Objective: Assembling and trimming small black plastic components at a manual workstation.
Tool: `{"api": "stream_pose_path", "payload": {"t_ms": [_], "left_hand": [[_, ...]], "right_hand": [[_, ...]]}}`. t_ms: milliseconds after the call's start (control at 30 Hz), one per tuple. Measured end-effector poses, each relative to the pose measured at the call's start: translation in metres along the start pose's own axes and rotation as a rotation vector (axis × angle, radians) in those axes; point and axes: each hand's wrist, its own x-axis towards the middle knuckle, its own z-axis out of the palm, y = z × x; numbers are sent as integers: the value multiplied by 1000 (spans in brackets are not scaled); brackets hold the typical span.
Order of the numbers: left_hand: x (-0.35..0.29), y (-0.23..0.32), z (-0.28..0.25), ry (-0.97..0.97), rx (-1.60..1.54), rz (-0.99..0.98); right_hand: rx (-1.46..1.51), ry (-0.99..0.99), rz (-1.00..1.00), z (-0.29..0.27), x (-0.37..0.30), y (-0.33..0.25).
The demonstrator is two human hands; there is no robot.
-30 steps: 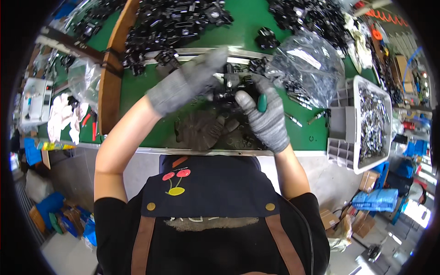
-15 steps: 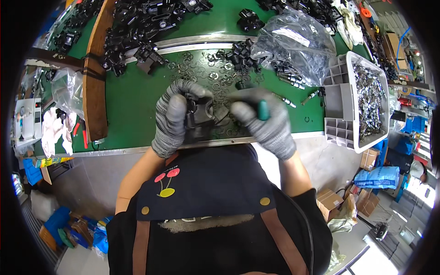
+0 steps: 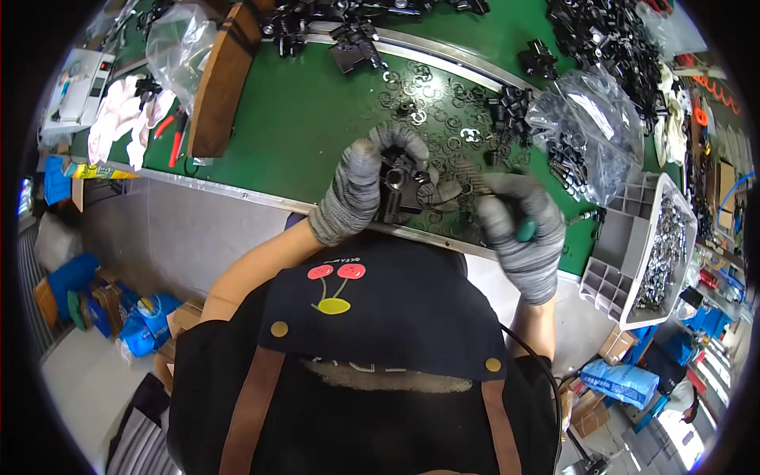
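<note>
My left hand (image 3: pixel 355 186), in a grey striped knit glove, is closed round a black metal part (image 3: pixel 405 194) with a round opening, just over the table's near edge. To its right my right hand (image 3: pixel 529 241), gloved alike, is closed round a green-handled tool (image 3: pixel 526 230). The tool's front end is blurred, so its tip cannot be made out. Loose C-shaped metal clips (image 3: pixel 469 135) lie scattered on the green tabletop (image 3: pixel 309 119) beyond both hands. Small black cylindrical pieces (image 3: pixel 511 111) are heaped at the right of the clips.
A clear plastic bag (image 3: pixel 594 119) lies right of the heap, with spring-like metal pieces (image 3: pixel 566 172) beside it. A grey bin (image 3: pixel 621 253) of shiny parts stands at the table's right end. Wooden board (image 3: pixel 218 87), red-handled pliers (image 3: pixel 176 146) and white gloves (image 3: pixel 119 119) are at left.
The view has swung, so the table shows farther right and tilted. The black part has turned in my left hand, and my right hand with the tool is now a little farther from it.
</note>
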Motion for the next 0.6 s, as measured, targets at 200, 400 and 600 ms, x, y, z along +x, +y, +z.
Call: {"api": "stream_pose_path", "payload": {"t_ms": [200, 400, 600], "left_hand": [[-5, 0, 0, 11, 38, 64], [-10, -19, 9, 119, -174, 185], [-14, 6, -8, -31, -207, 62]], "right_hand": [[-431, -317, -296, 13, 35, -44], [-876, -638, -422, 26, 51, -78], [165, -244, -270, 8, 53, -16]]}}
